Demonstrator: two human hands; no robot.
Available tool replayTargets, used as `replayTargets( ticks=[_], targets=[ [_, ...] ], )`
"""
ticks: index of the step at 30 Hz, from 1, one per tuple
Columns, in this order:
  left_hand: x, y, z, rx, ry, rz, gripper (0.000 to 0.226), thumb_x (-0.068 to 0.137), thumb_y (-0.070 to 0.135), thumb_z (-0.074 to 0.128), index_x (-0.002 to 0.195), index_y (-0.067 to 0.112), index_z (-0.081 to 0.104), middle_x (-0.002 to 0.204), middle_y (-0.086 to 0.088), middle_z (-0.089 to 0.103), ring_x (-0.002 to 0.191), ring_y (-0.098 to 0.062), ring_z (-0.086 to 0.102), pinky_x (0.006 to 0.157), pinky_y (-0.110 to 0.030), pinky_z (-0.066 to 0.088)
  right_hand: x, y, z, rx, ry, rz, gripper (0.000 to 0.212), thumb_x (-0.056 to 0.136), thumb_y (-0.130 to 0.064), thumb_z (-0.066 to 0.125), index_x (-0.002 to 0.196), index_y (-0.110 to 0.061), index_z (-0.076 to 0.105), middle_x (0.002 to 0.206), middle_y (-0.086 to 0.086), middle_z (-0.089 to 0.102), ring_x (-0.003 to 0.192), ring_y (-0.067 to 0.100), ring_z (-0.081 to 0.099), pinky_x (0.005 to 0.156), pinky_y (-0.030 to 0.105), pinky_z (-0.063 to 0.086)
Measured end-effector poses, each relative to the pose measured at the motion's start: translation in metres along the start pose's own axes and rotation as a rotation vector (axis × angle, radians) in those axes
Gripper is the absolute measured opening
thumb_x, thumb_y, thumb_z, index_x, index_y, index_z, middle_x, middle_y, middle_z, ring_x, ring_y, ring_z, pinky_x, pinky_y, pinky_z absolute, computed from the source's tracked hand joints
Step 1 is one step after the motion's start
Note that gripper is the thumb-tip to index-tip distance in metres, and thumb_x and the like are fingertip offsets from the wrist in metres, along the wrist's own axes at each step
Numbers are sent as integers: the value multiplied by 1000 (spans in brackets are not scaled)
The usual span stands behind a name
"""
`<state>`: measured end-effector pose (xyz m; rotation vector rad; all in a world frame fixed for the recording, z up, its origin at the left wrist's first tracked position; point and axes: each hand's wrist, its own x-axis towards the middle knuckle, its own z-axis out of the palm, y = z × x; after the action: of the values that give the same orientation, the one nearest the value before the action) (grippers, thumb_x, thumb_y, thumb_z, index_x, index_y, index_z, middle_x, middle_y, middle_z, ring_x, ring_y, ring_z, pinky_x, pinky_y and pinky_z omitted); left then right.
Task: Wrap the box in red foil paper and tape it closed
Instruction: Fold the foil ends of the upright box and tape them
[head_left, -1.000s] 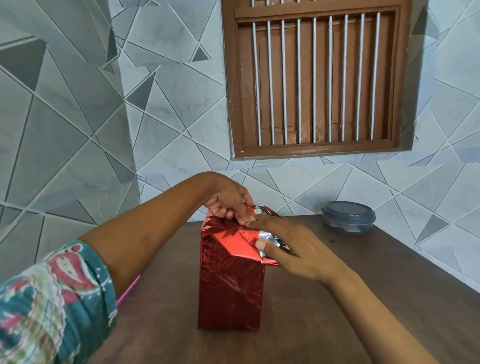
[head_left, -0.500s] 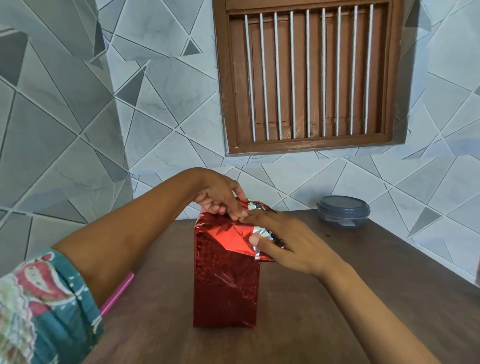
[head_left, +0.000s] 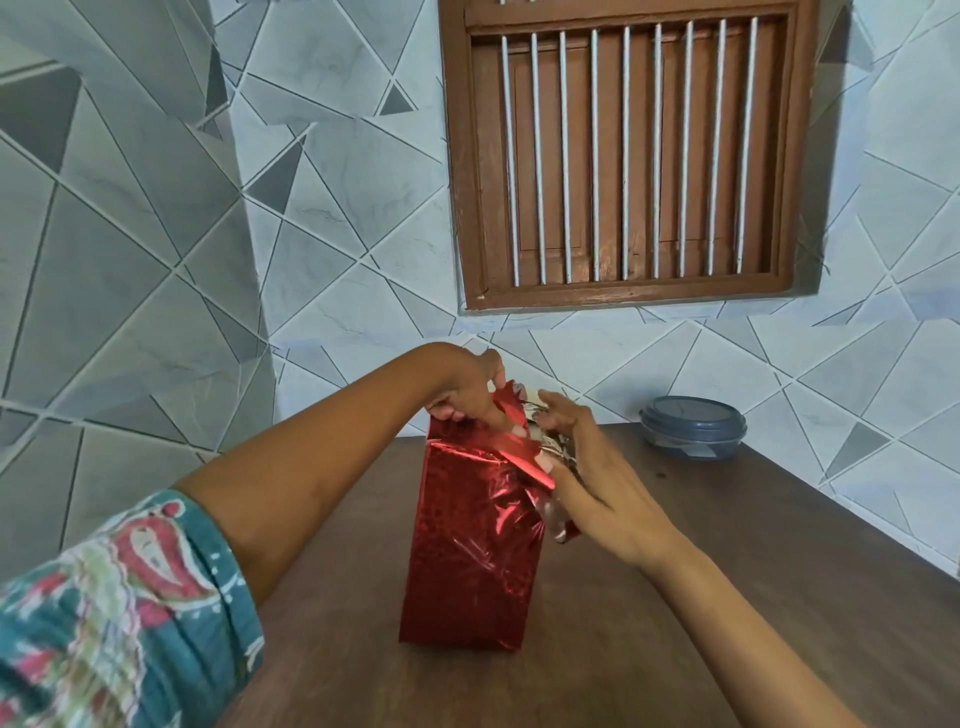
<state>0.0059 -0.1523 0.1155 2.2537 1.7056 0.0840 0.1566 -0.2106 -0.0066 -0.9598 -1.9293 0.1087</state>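
A tall box wrapped in red foil paper (head_left: 470, 551) stands upright in the middle of the brown table (head_left: 701, 597). Its top end is still loose, with folded flaps that show their silver underside. My left hand (head_left: 467, 395) reaches over the top and pinches a foil flap down with its fingertips. My right hand (head_left: 597, 483) lies against the box's upper right side, its fingers spread and its thumb pressing a folded flap. No tape shows in this view.
A round grey lidded container (head_left: 692, 426) sits at the back right of the table by the tiled wall. A barred wooden window (head_left: 628, 156) is above. The table's right edge runs diagonally toward me.
The camera has tilted, so the scene sits lower in view. My right hand has slid down the box's right side, pressing the flap lower. My left hand keeps its pinch on top.
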Motion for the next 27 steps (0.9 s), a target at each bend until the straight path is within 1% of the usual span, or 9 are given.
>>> replayTargets(
  ticks=[3,4,7,10,13,17,22,24,27],
  targets=[
    [2,6,3,52,57,43,56,89,24,64,129,18,26,63,-5,36,48,-10,30,31,-15,22,6,-4,0,-59,147,-19,48,89,-47,28,126,-23,46,130,-12,52,118,6,50,96,24,37],
    [3,8,3,94,78,56,54,91,17,60,133,17,25,65,-7,37,49,-12,31,32,-17,24,9,-5,-1,-127,177,-34,49,89,-44,27,127,-23,50,129,-10,54,119,8,49,97,29,36],
    [3,13,0,182,120,75,55,90,3,51,137,14,24,70,-9,37,53,-14,33,42,-22,27,14,-10,-4,-329,187,-32,56,87,-44,19,128,-30,54,132,-14,52,125,5,40,95,27,23],
    [3,8,2,105,95,68,54,91,15,58,134,14,26,68,-7,37,51,-13,32,39,-21,27,12,-8,-6,-418,118,-55,58,87,-47,17,127,-34,57,133,-15,52,126,7,35,92,27,19],
    [2,-7,2,-26,60,35,61,85,29,68,128,20,27,61,-2,35,48,-8,29,33,-15,23,9,-7,-5,-509,69,-93,56,90,-51,20,121,-31,63,132,-10,56,127,12,38,94,31,20],
    [-2,-24,2,-94,44,11,62,84,35,69,128,23,27,61,-2,34,50,-8,27,39,-17,23,21,-15,-3,-602,38,-148,51,90,-50,28,102,-29,72,123,-6,62,121,17,47,92,32,26],
    [-6,-42,3,-163,50,19,61,84,34,68,128,23,29,62,-3,35,52,-10,29,45,-19,26,31,-28,-3,-660,148,-216,47,84,-44,38,78,-11,72,107,4,67,107,26,56,87,33,32],
    [-8,-44,3,-159,72,34,59,84,34,68,128,24,28,61,-3,35,50,-10,28,43,-19,26,30,-33,-1,-608,179,-217,42,85,-41,39,80,-12,69,103,4,66,102,26,57,85,32,33],
    [-7,-45,5,-176,104,64,56,85,32,68,124,23,29,60,-2,35,47,-10,26,40,-19,24,28,-37,8,-558,144,-222,44,87,-41,34,104,-16,66,111,0,64,109,23,53,89,34,34]
  ],
)
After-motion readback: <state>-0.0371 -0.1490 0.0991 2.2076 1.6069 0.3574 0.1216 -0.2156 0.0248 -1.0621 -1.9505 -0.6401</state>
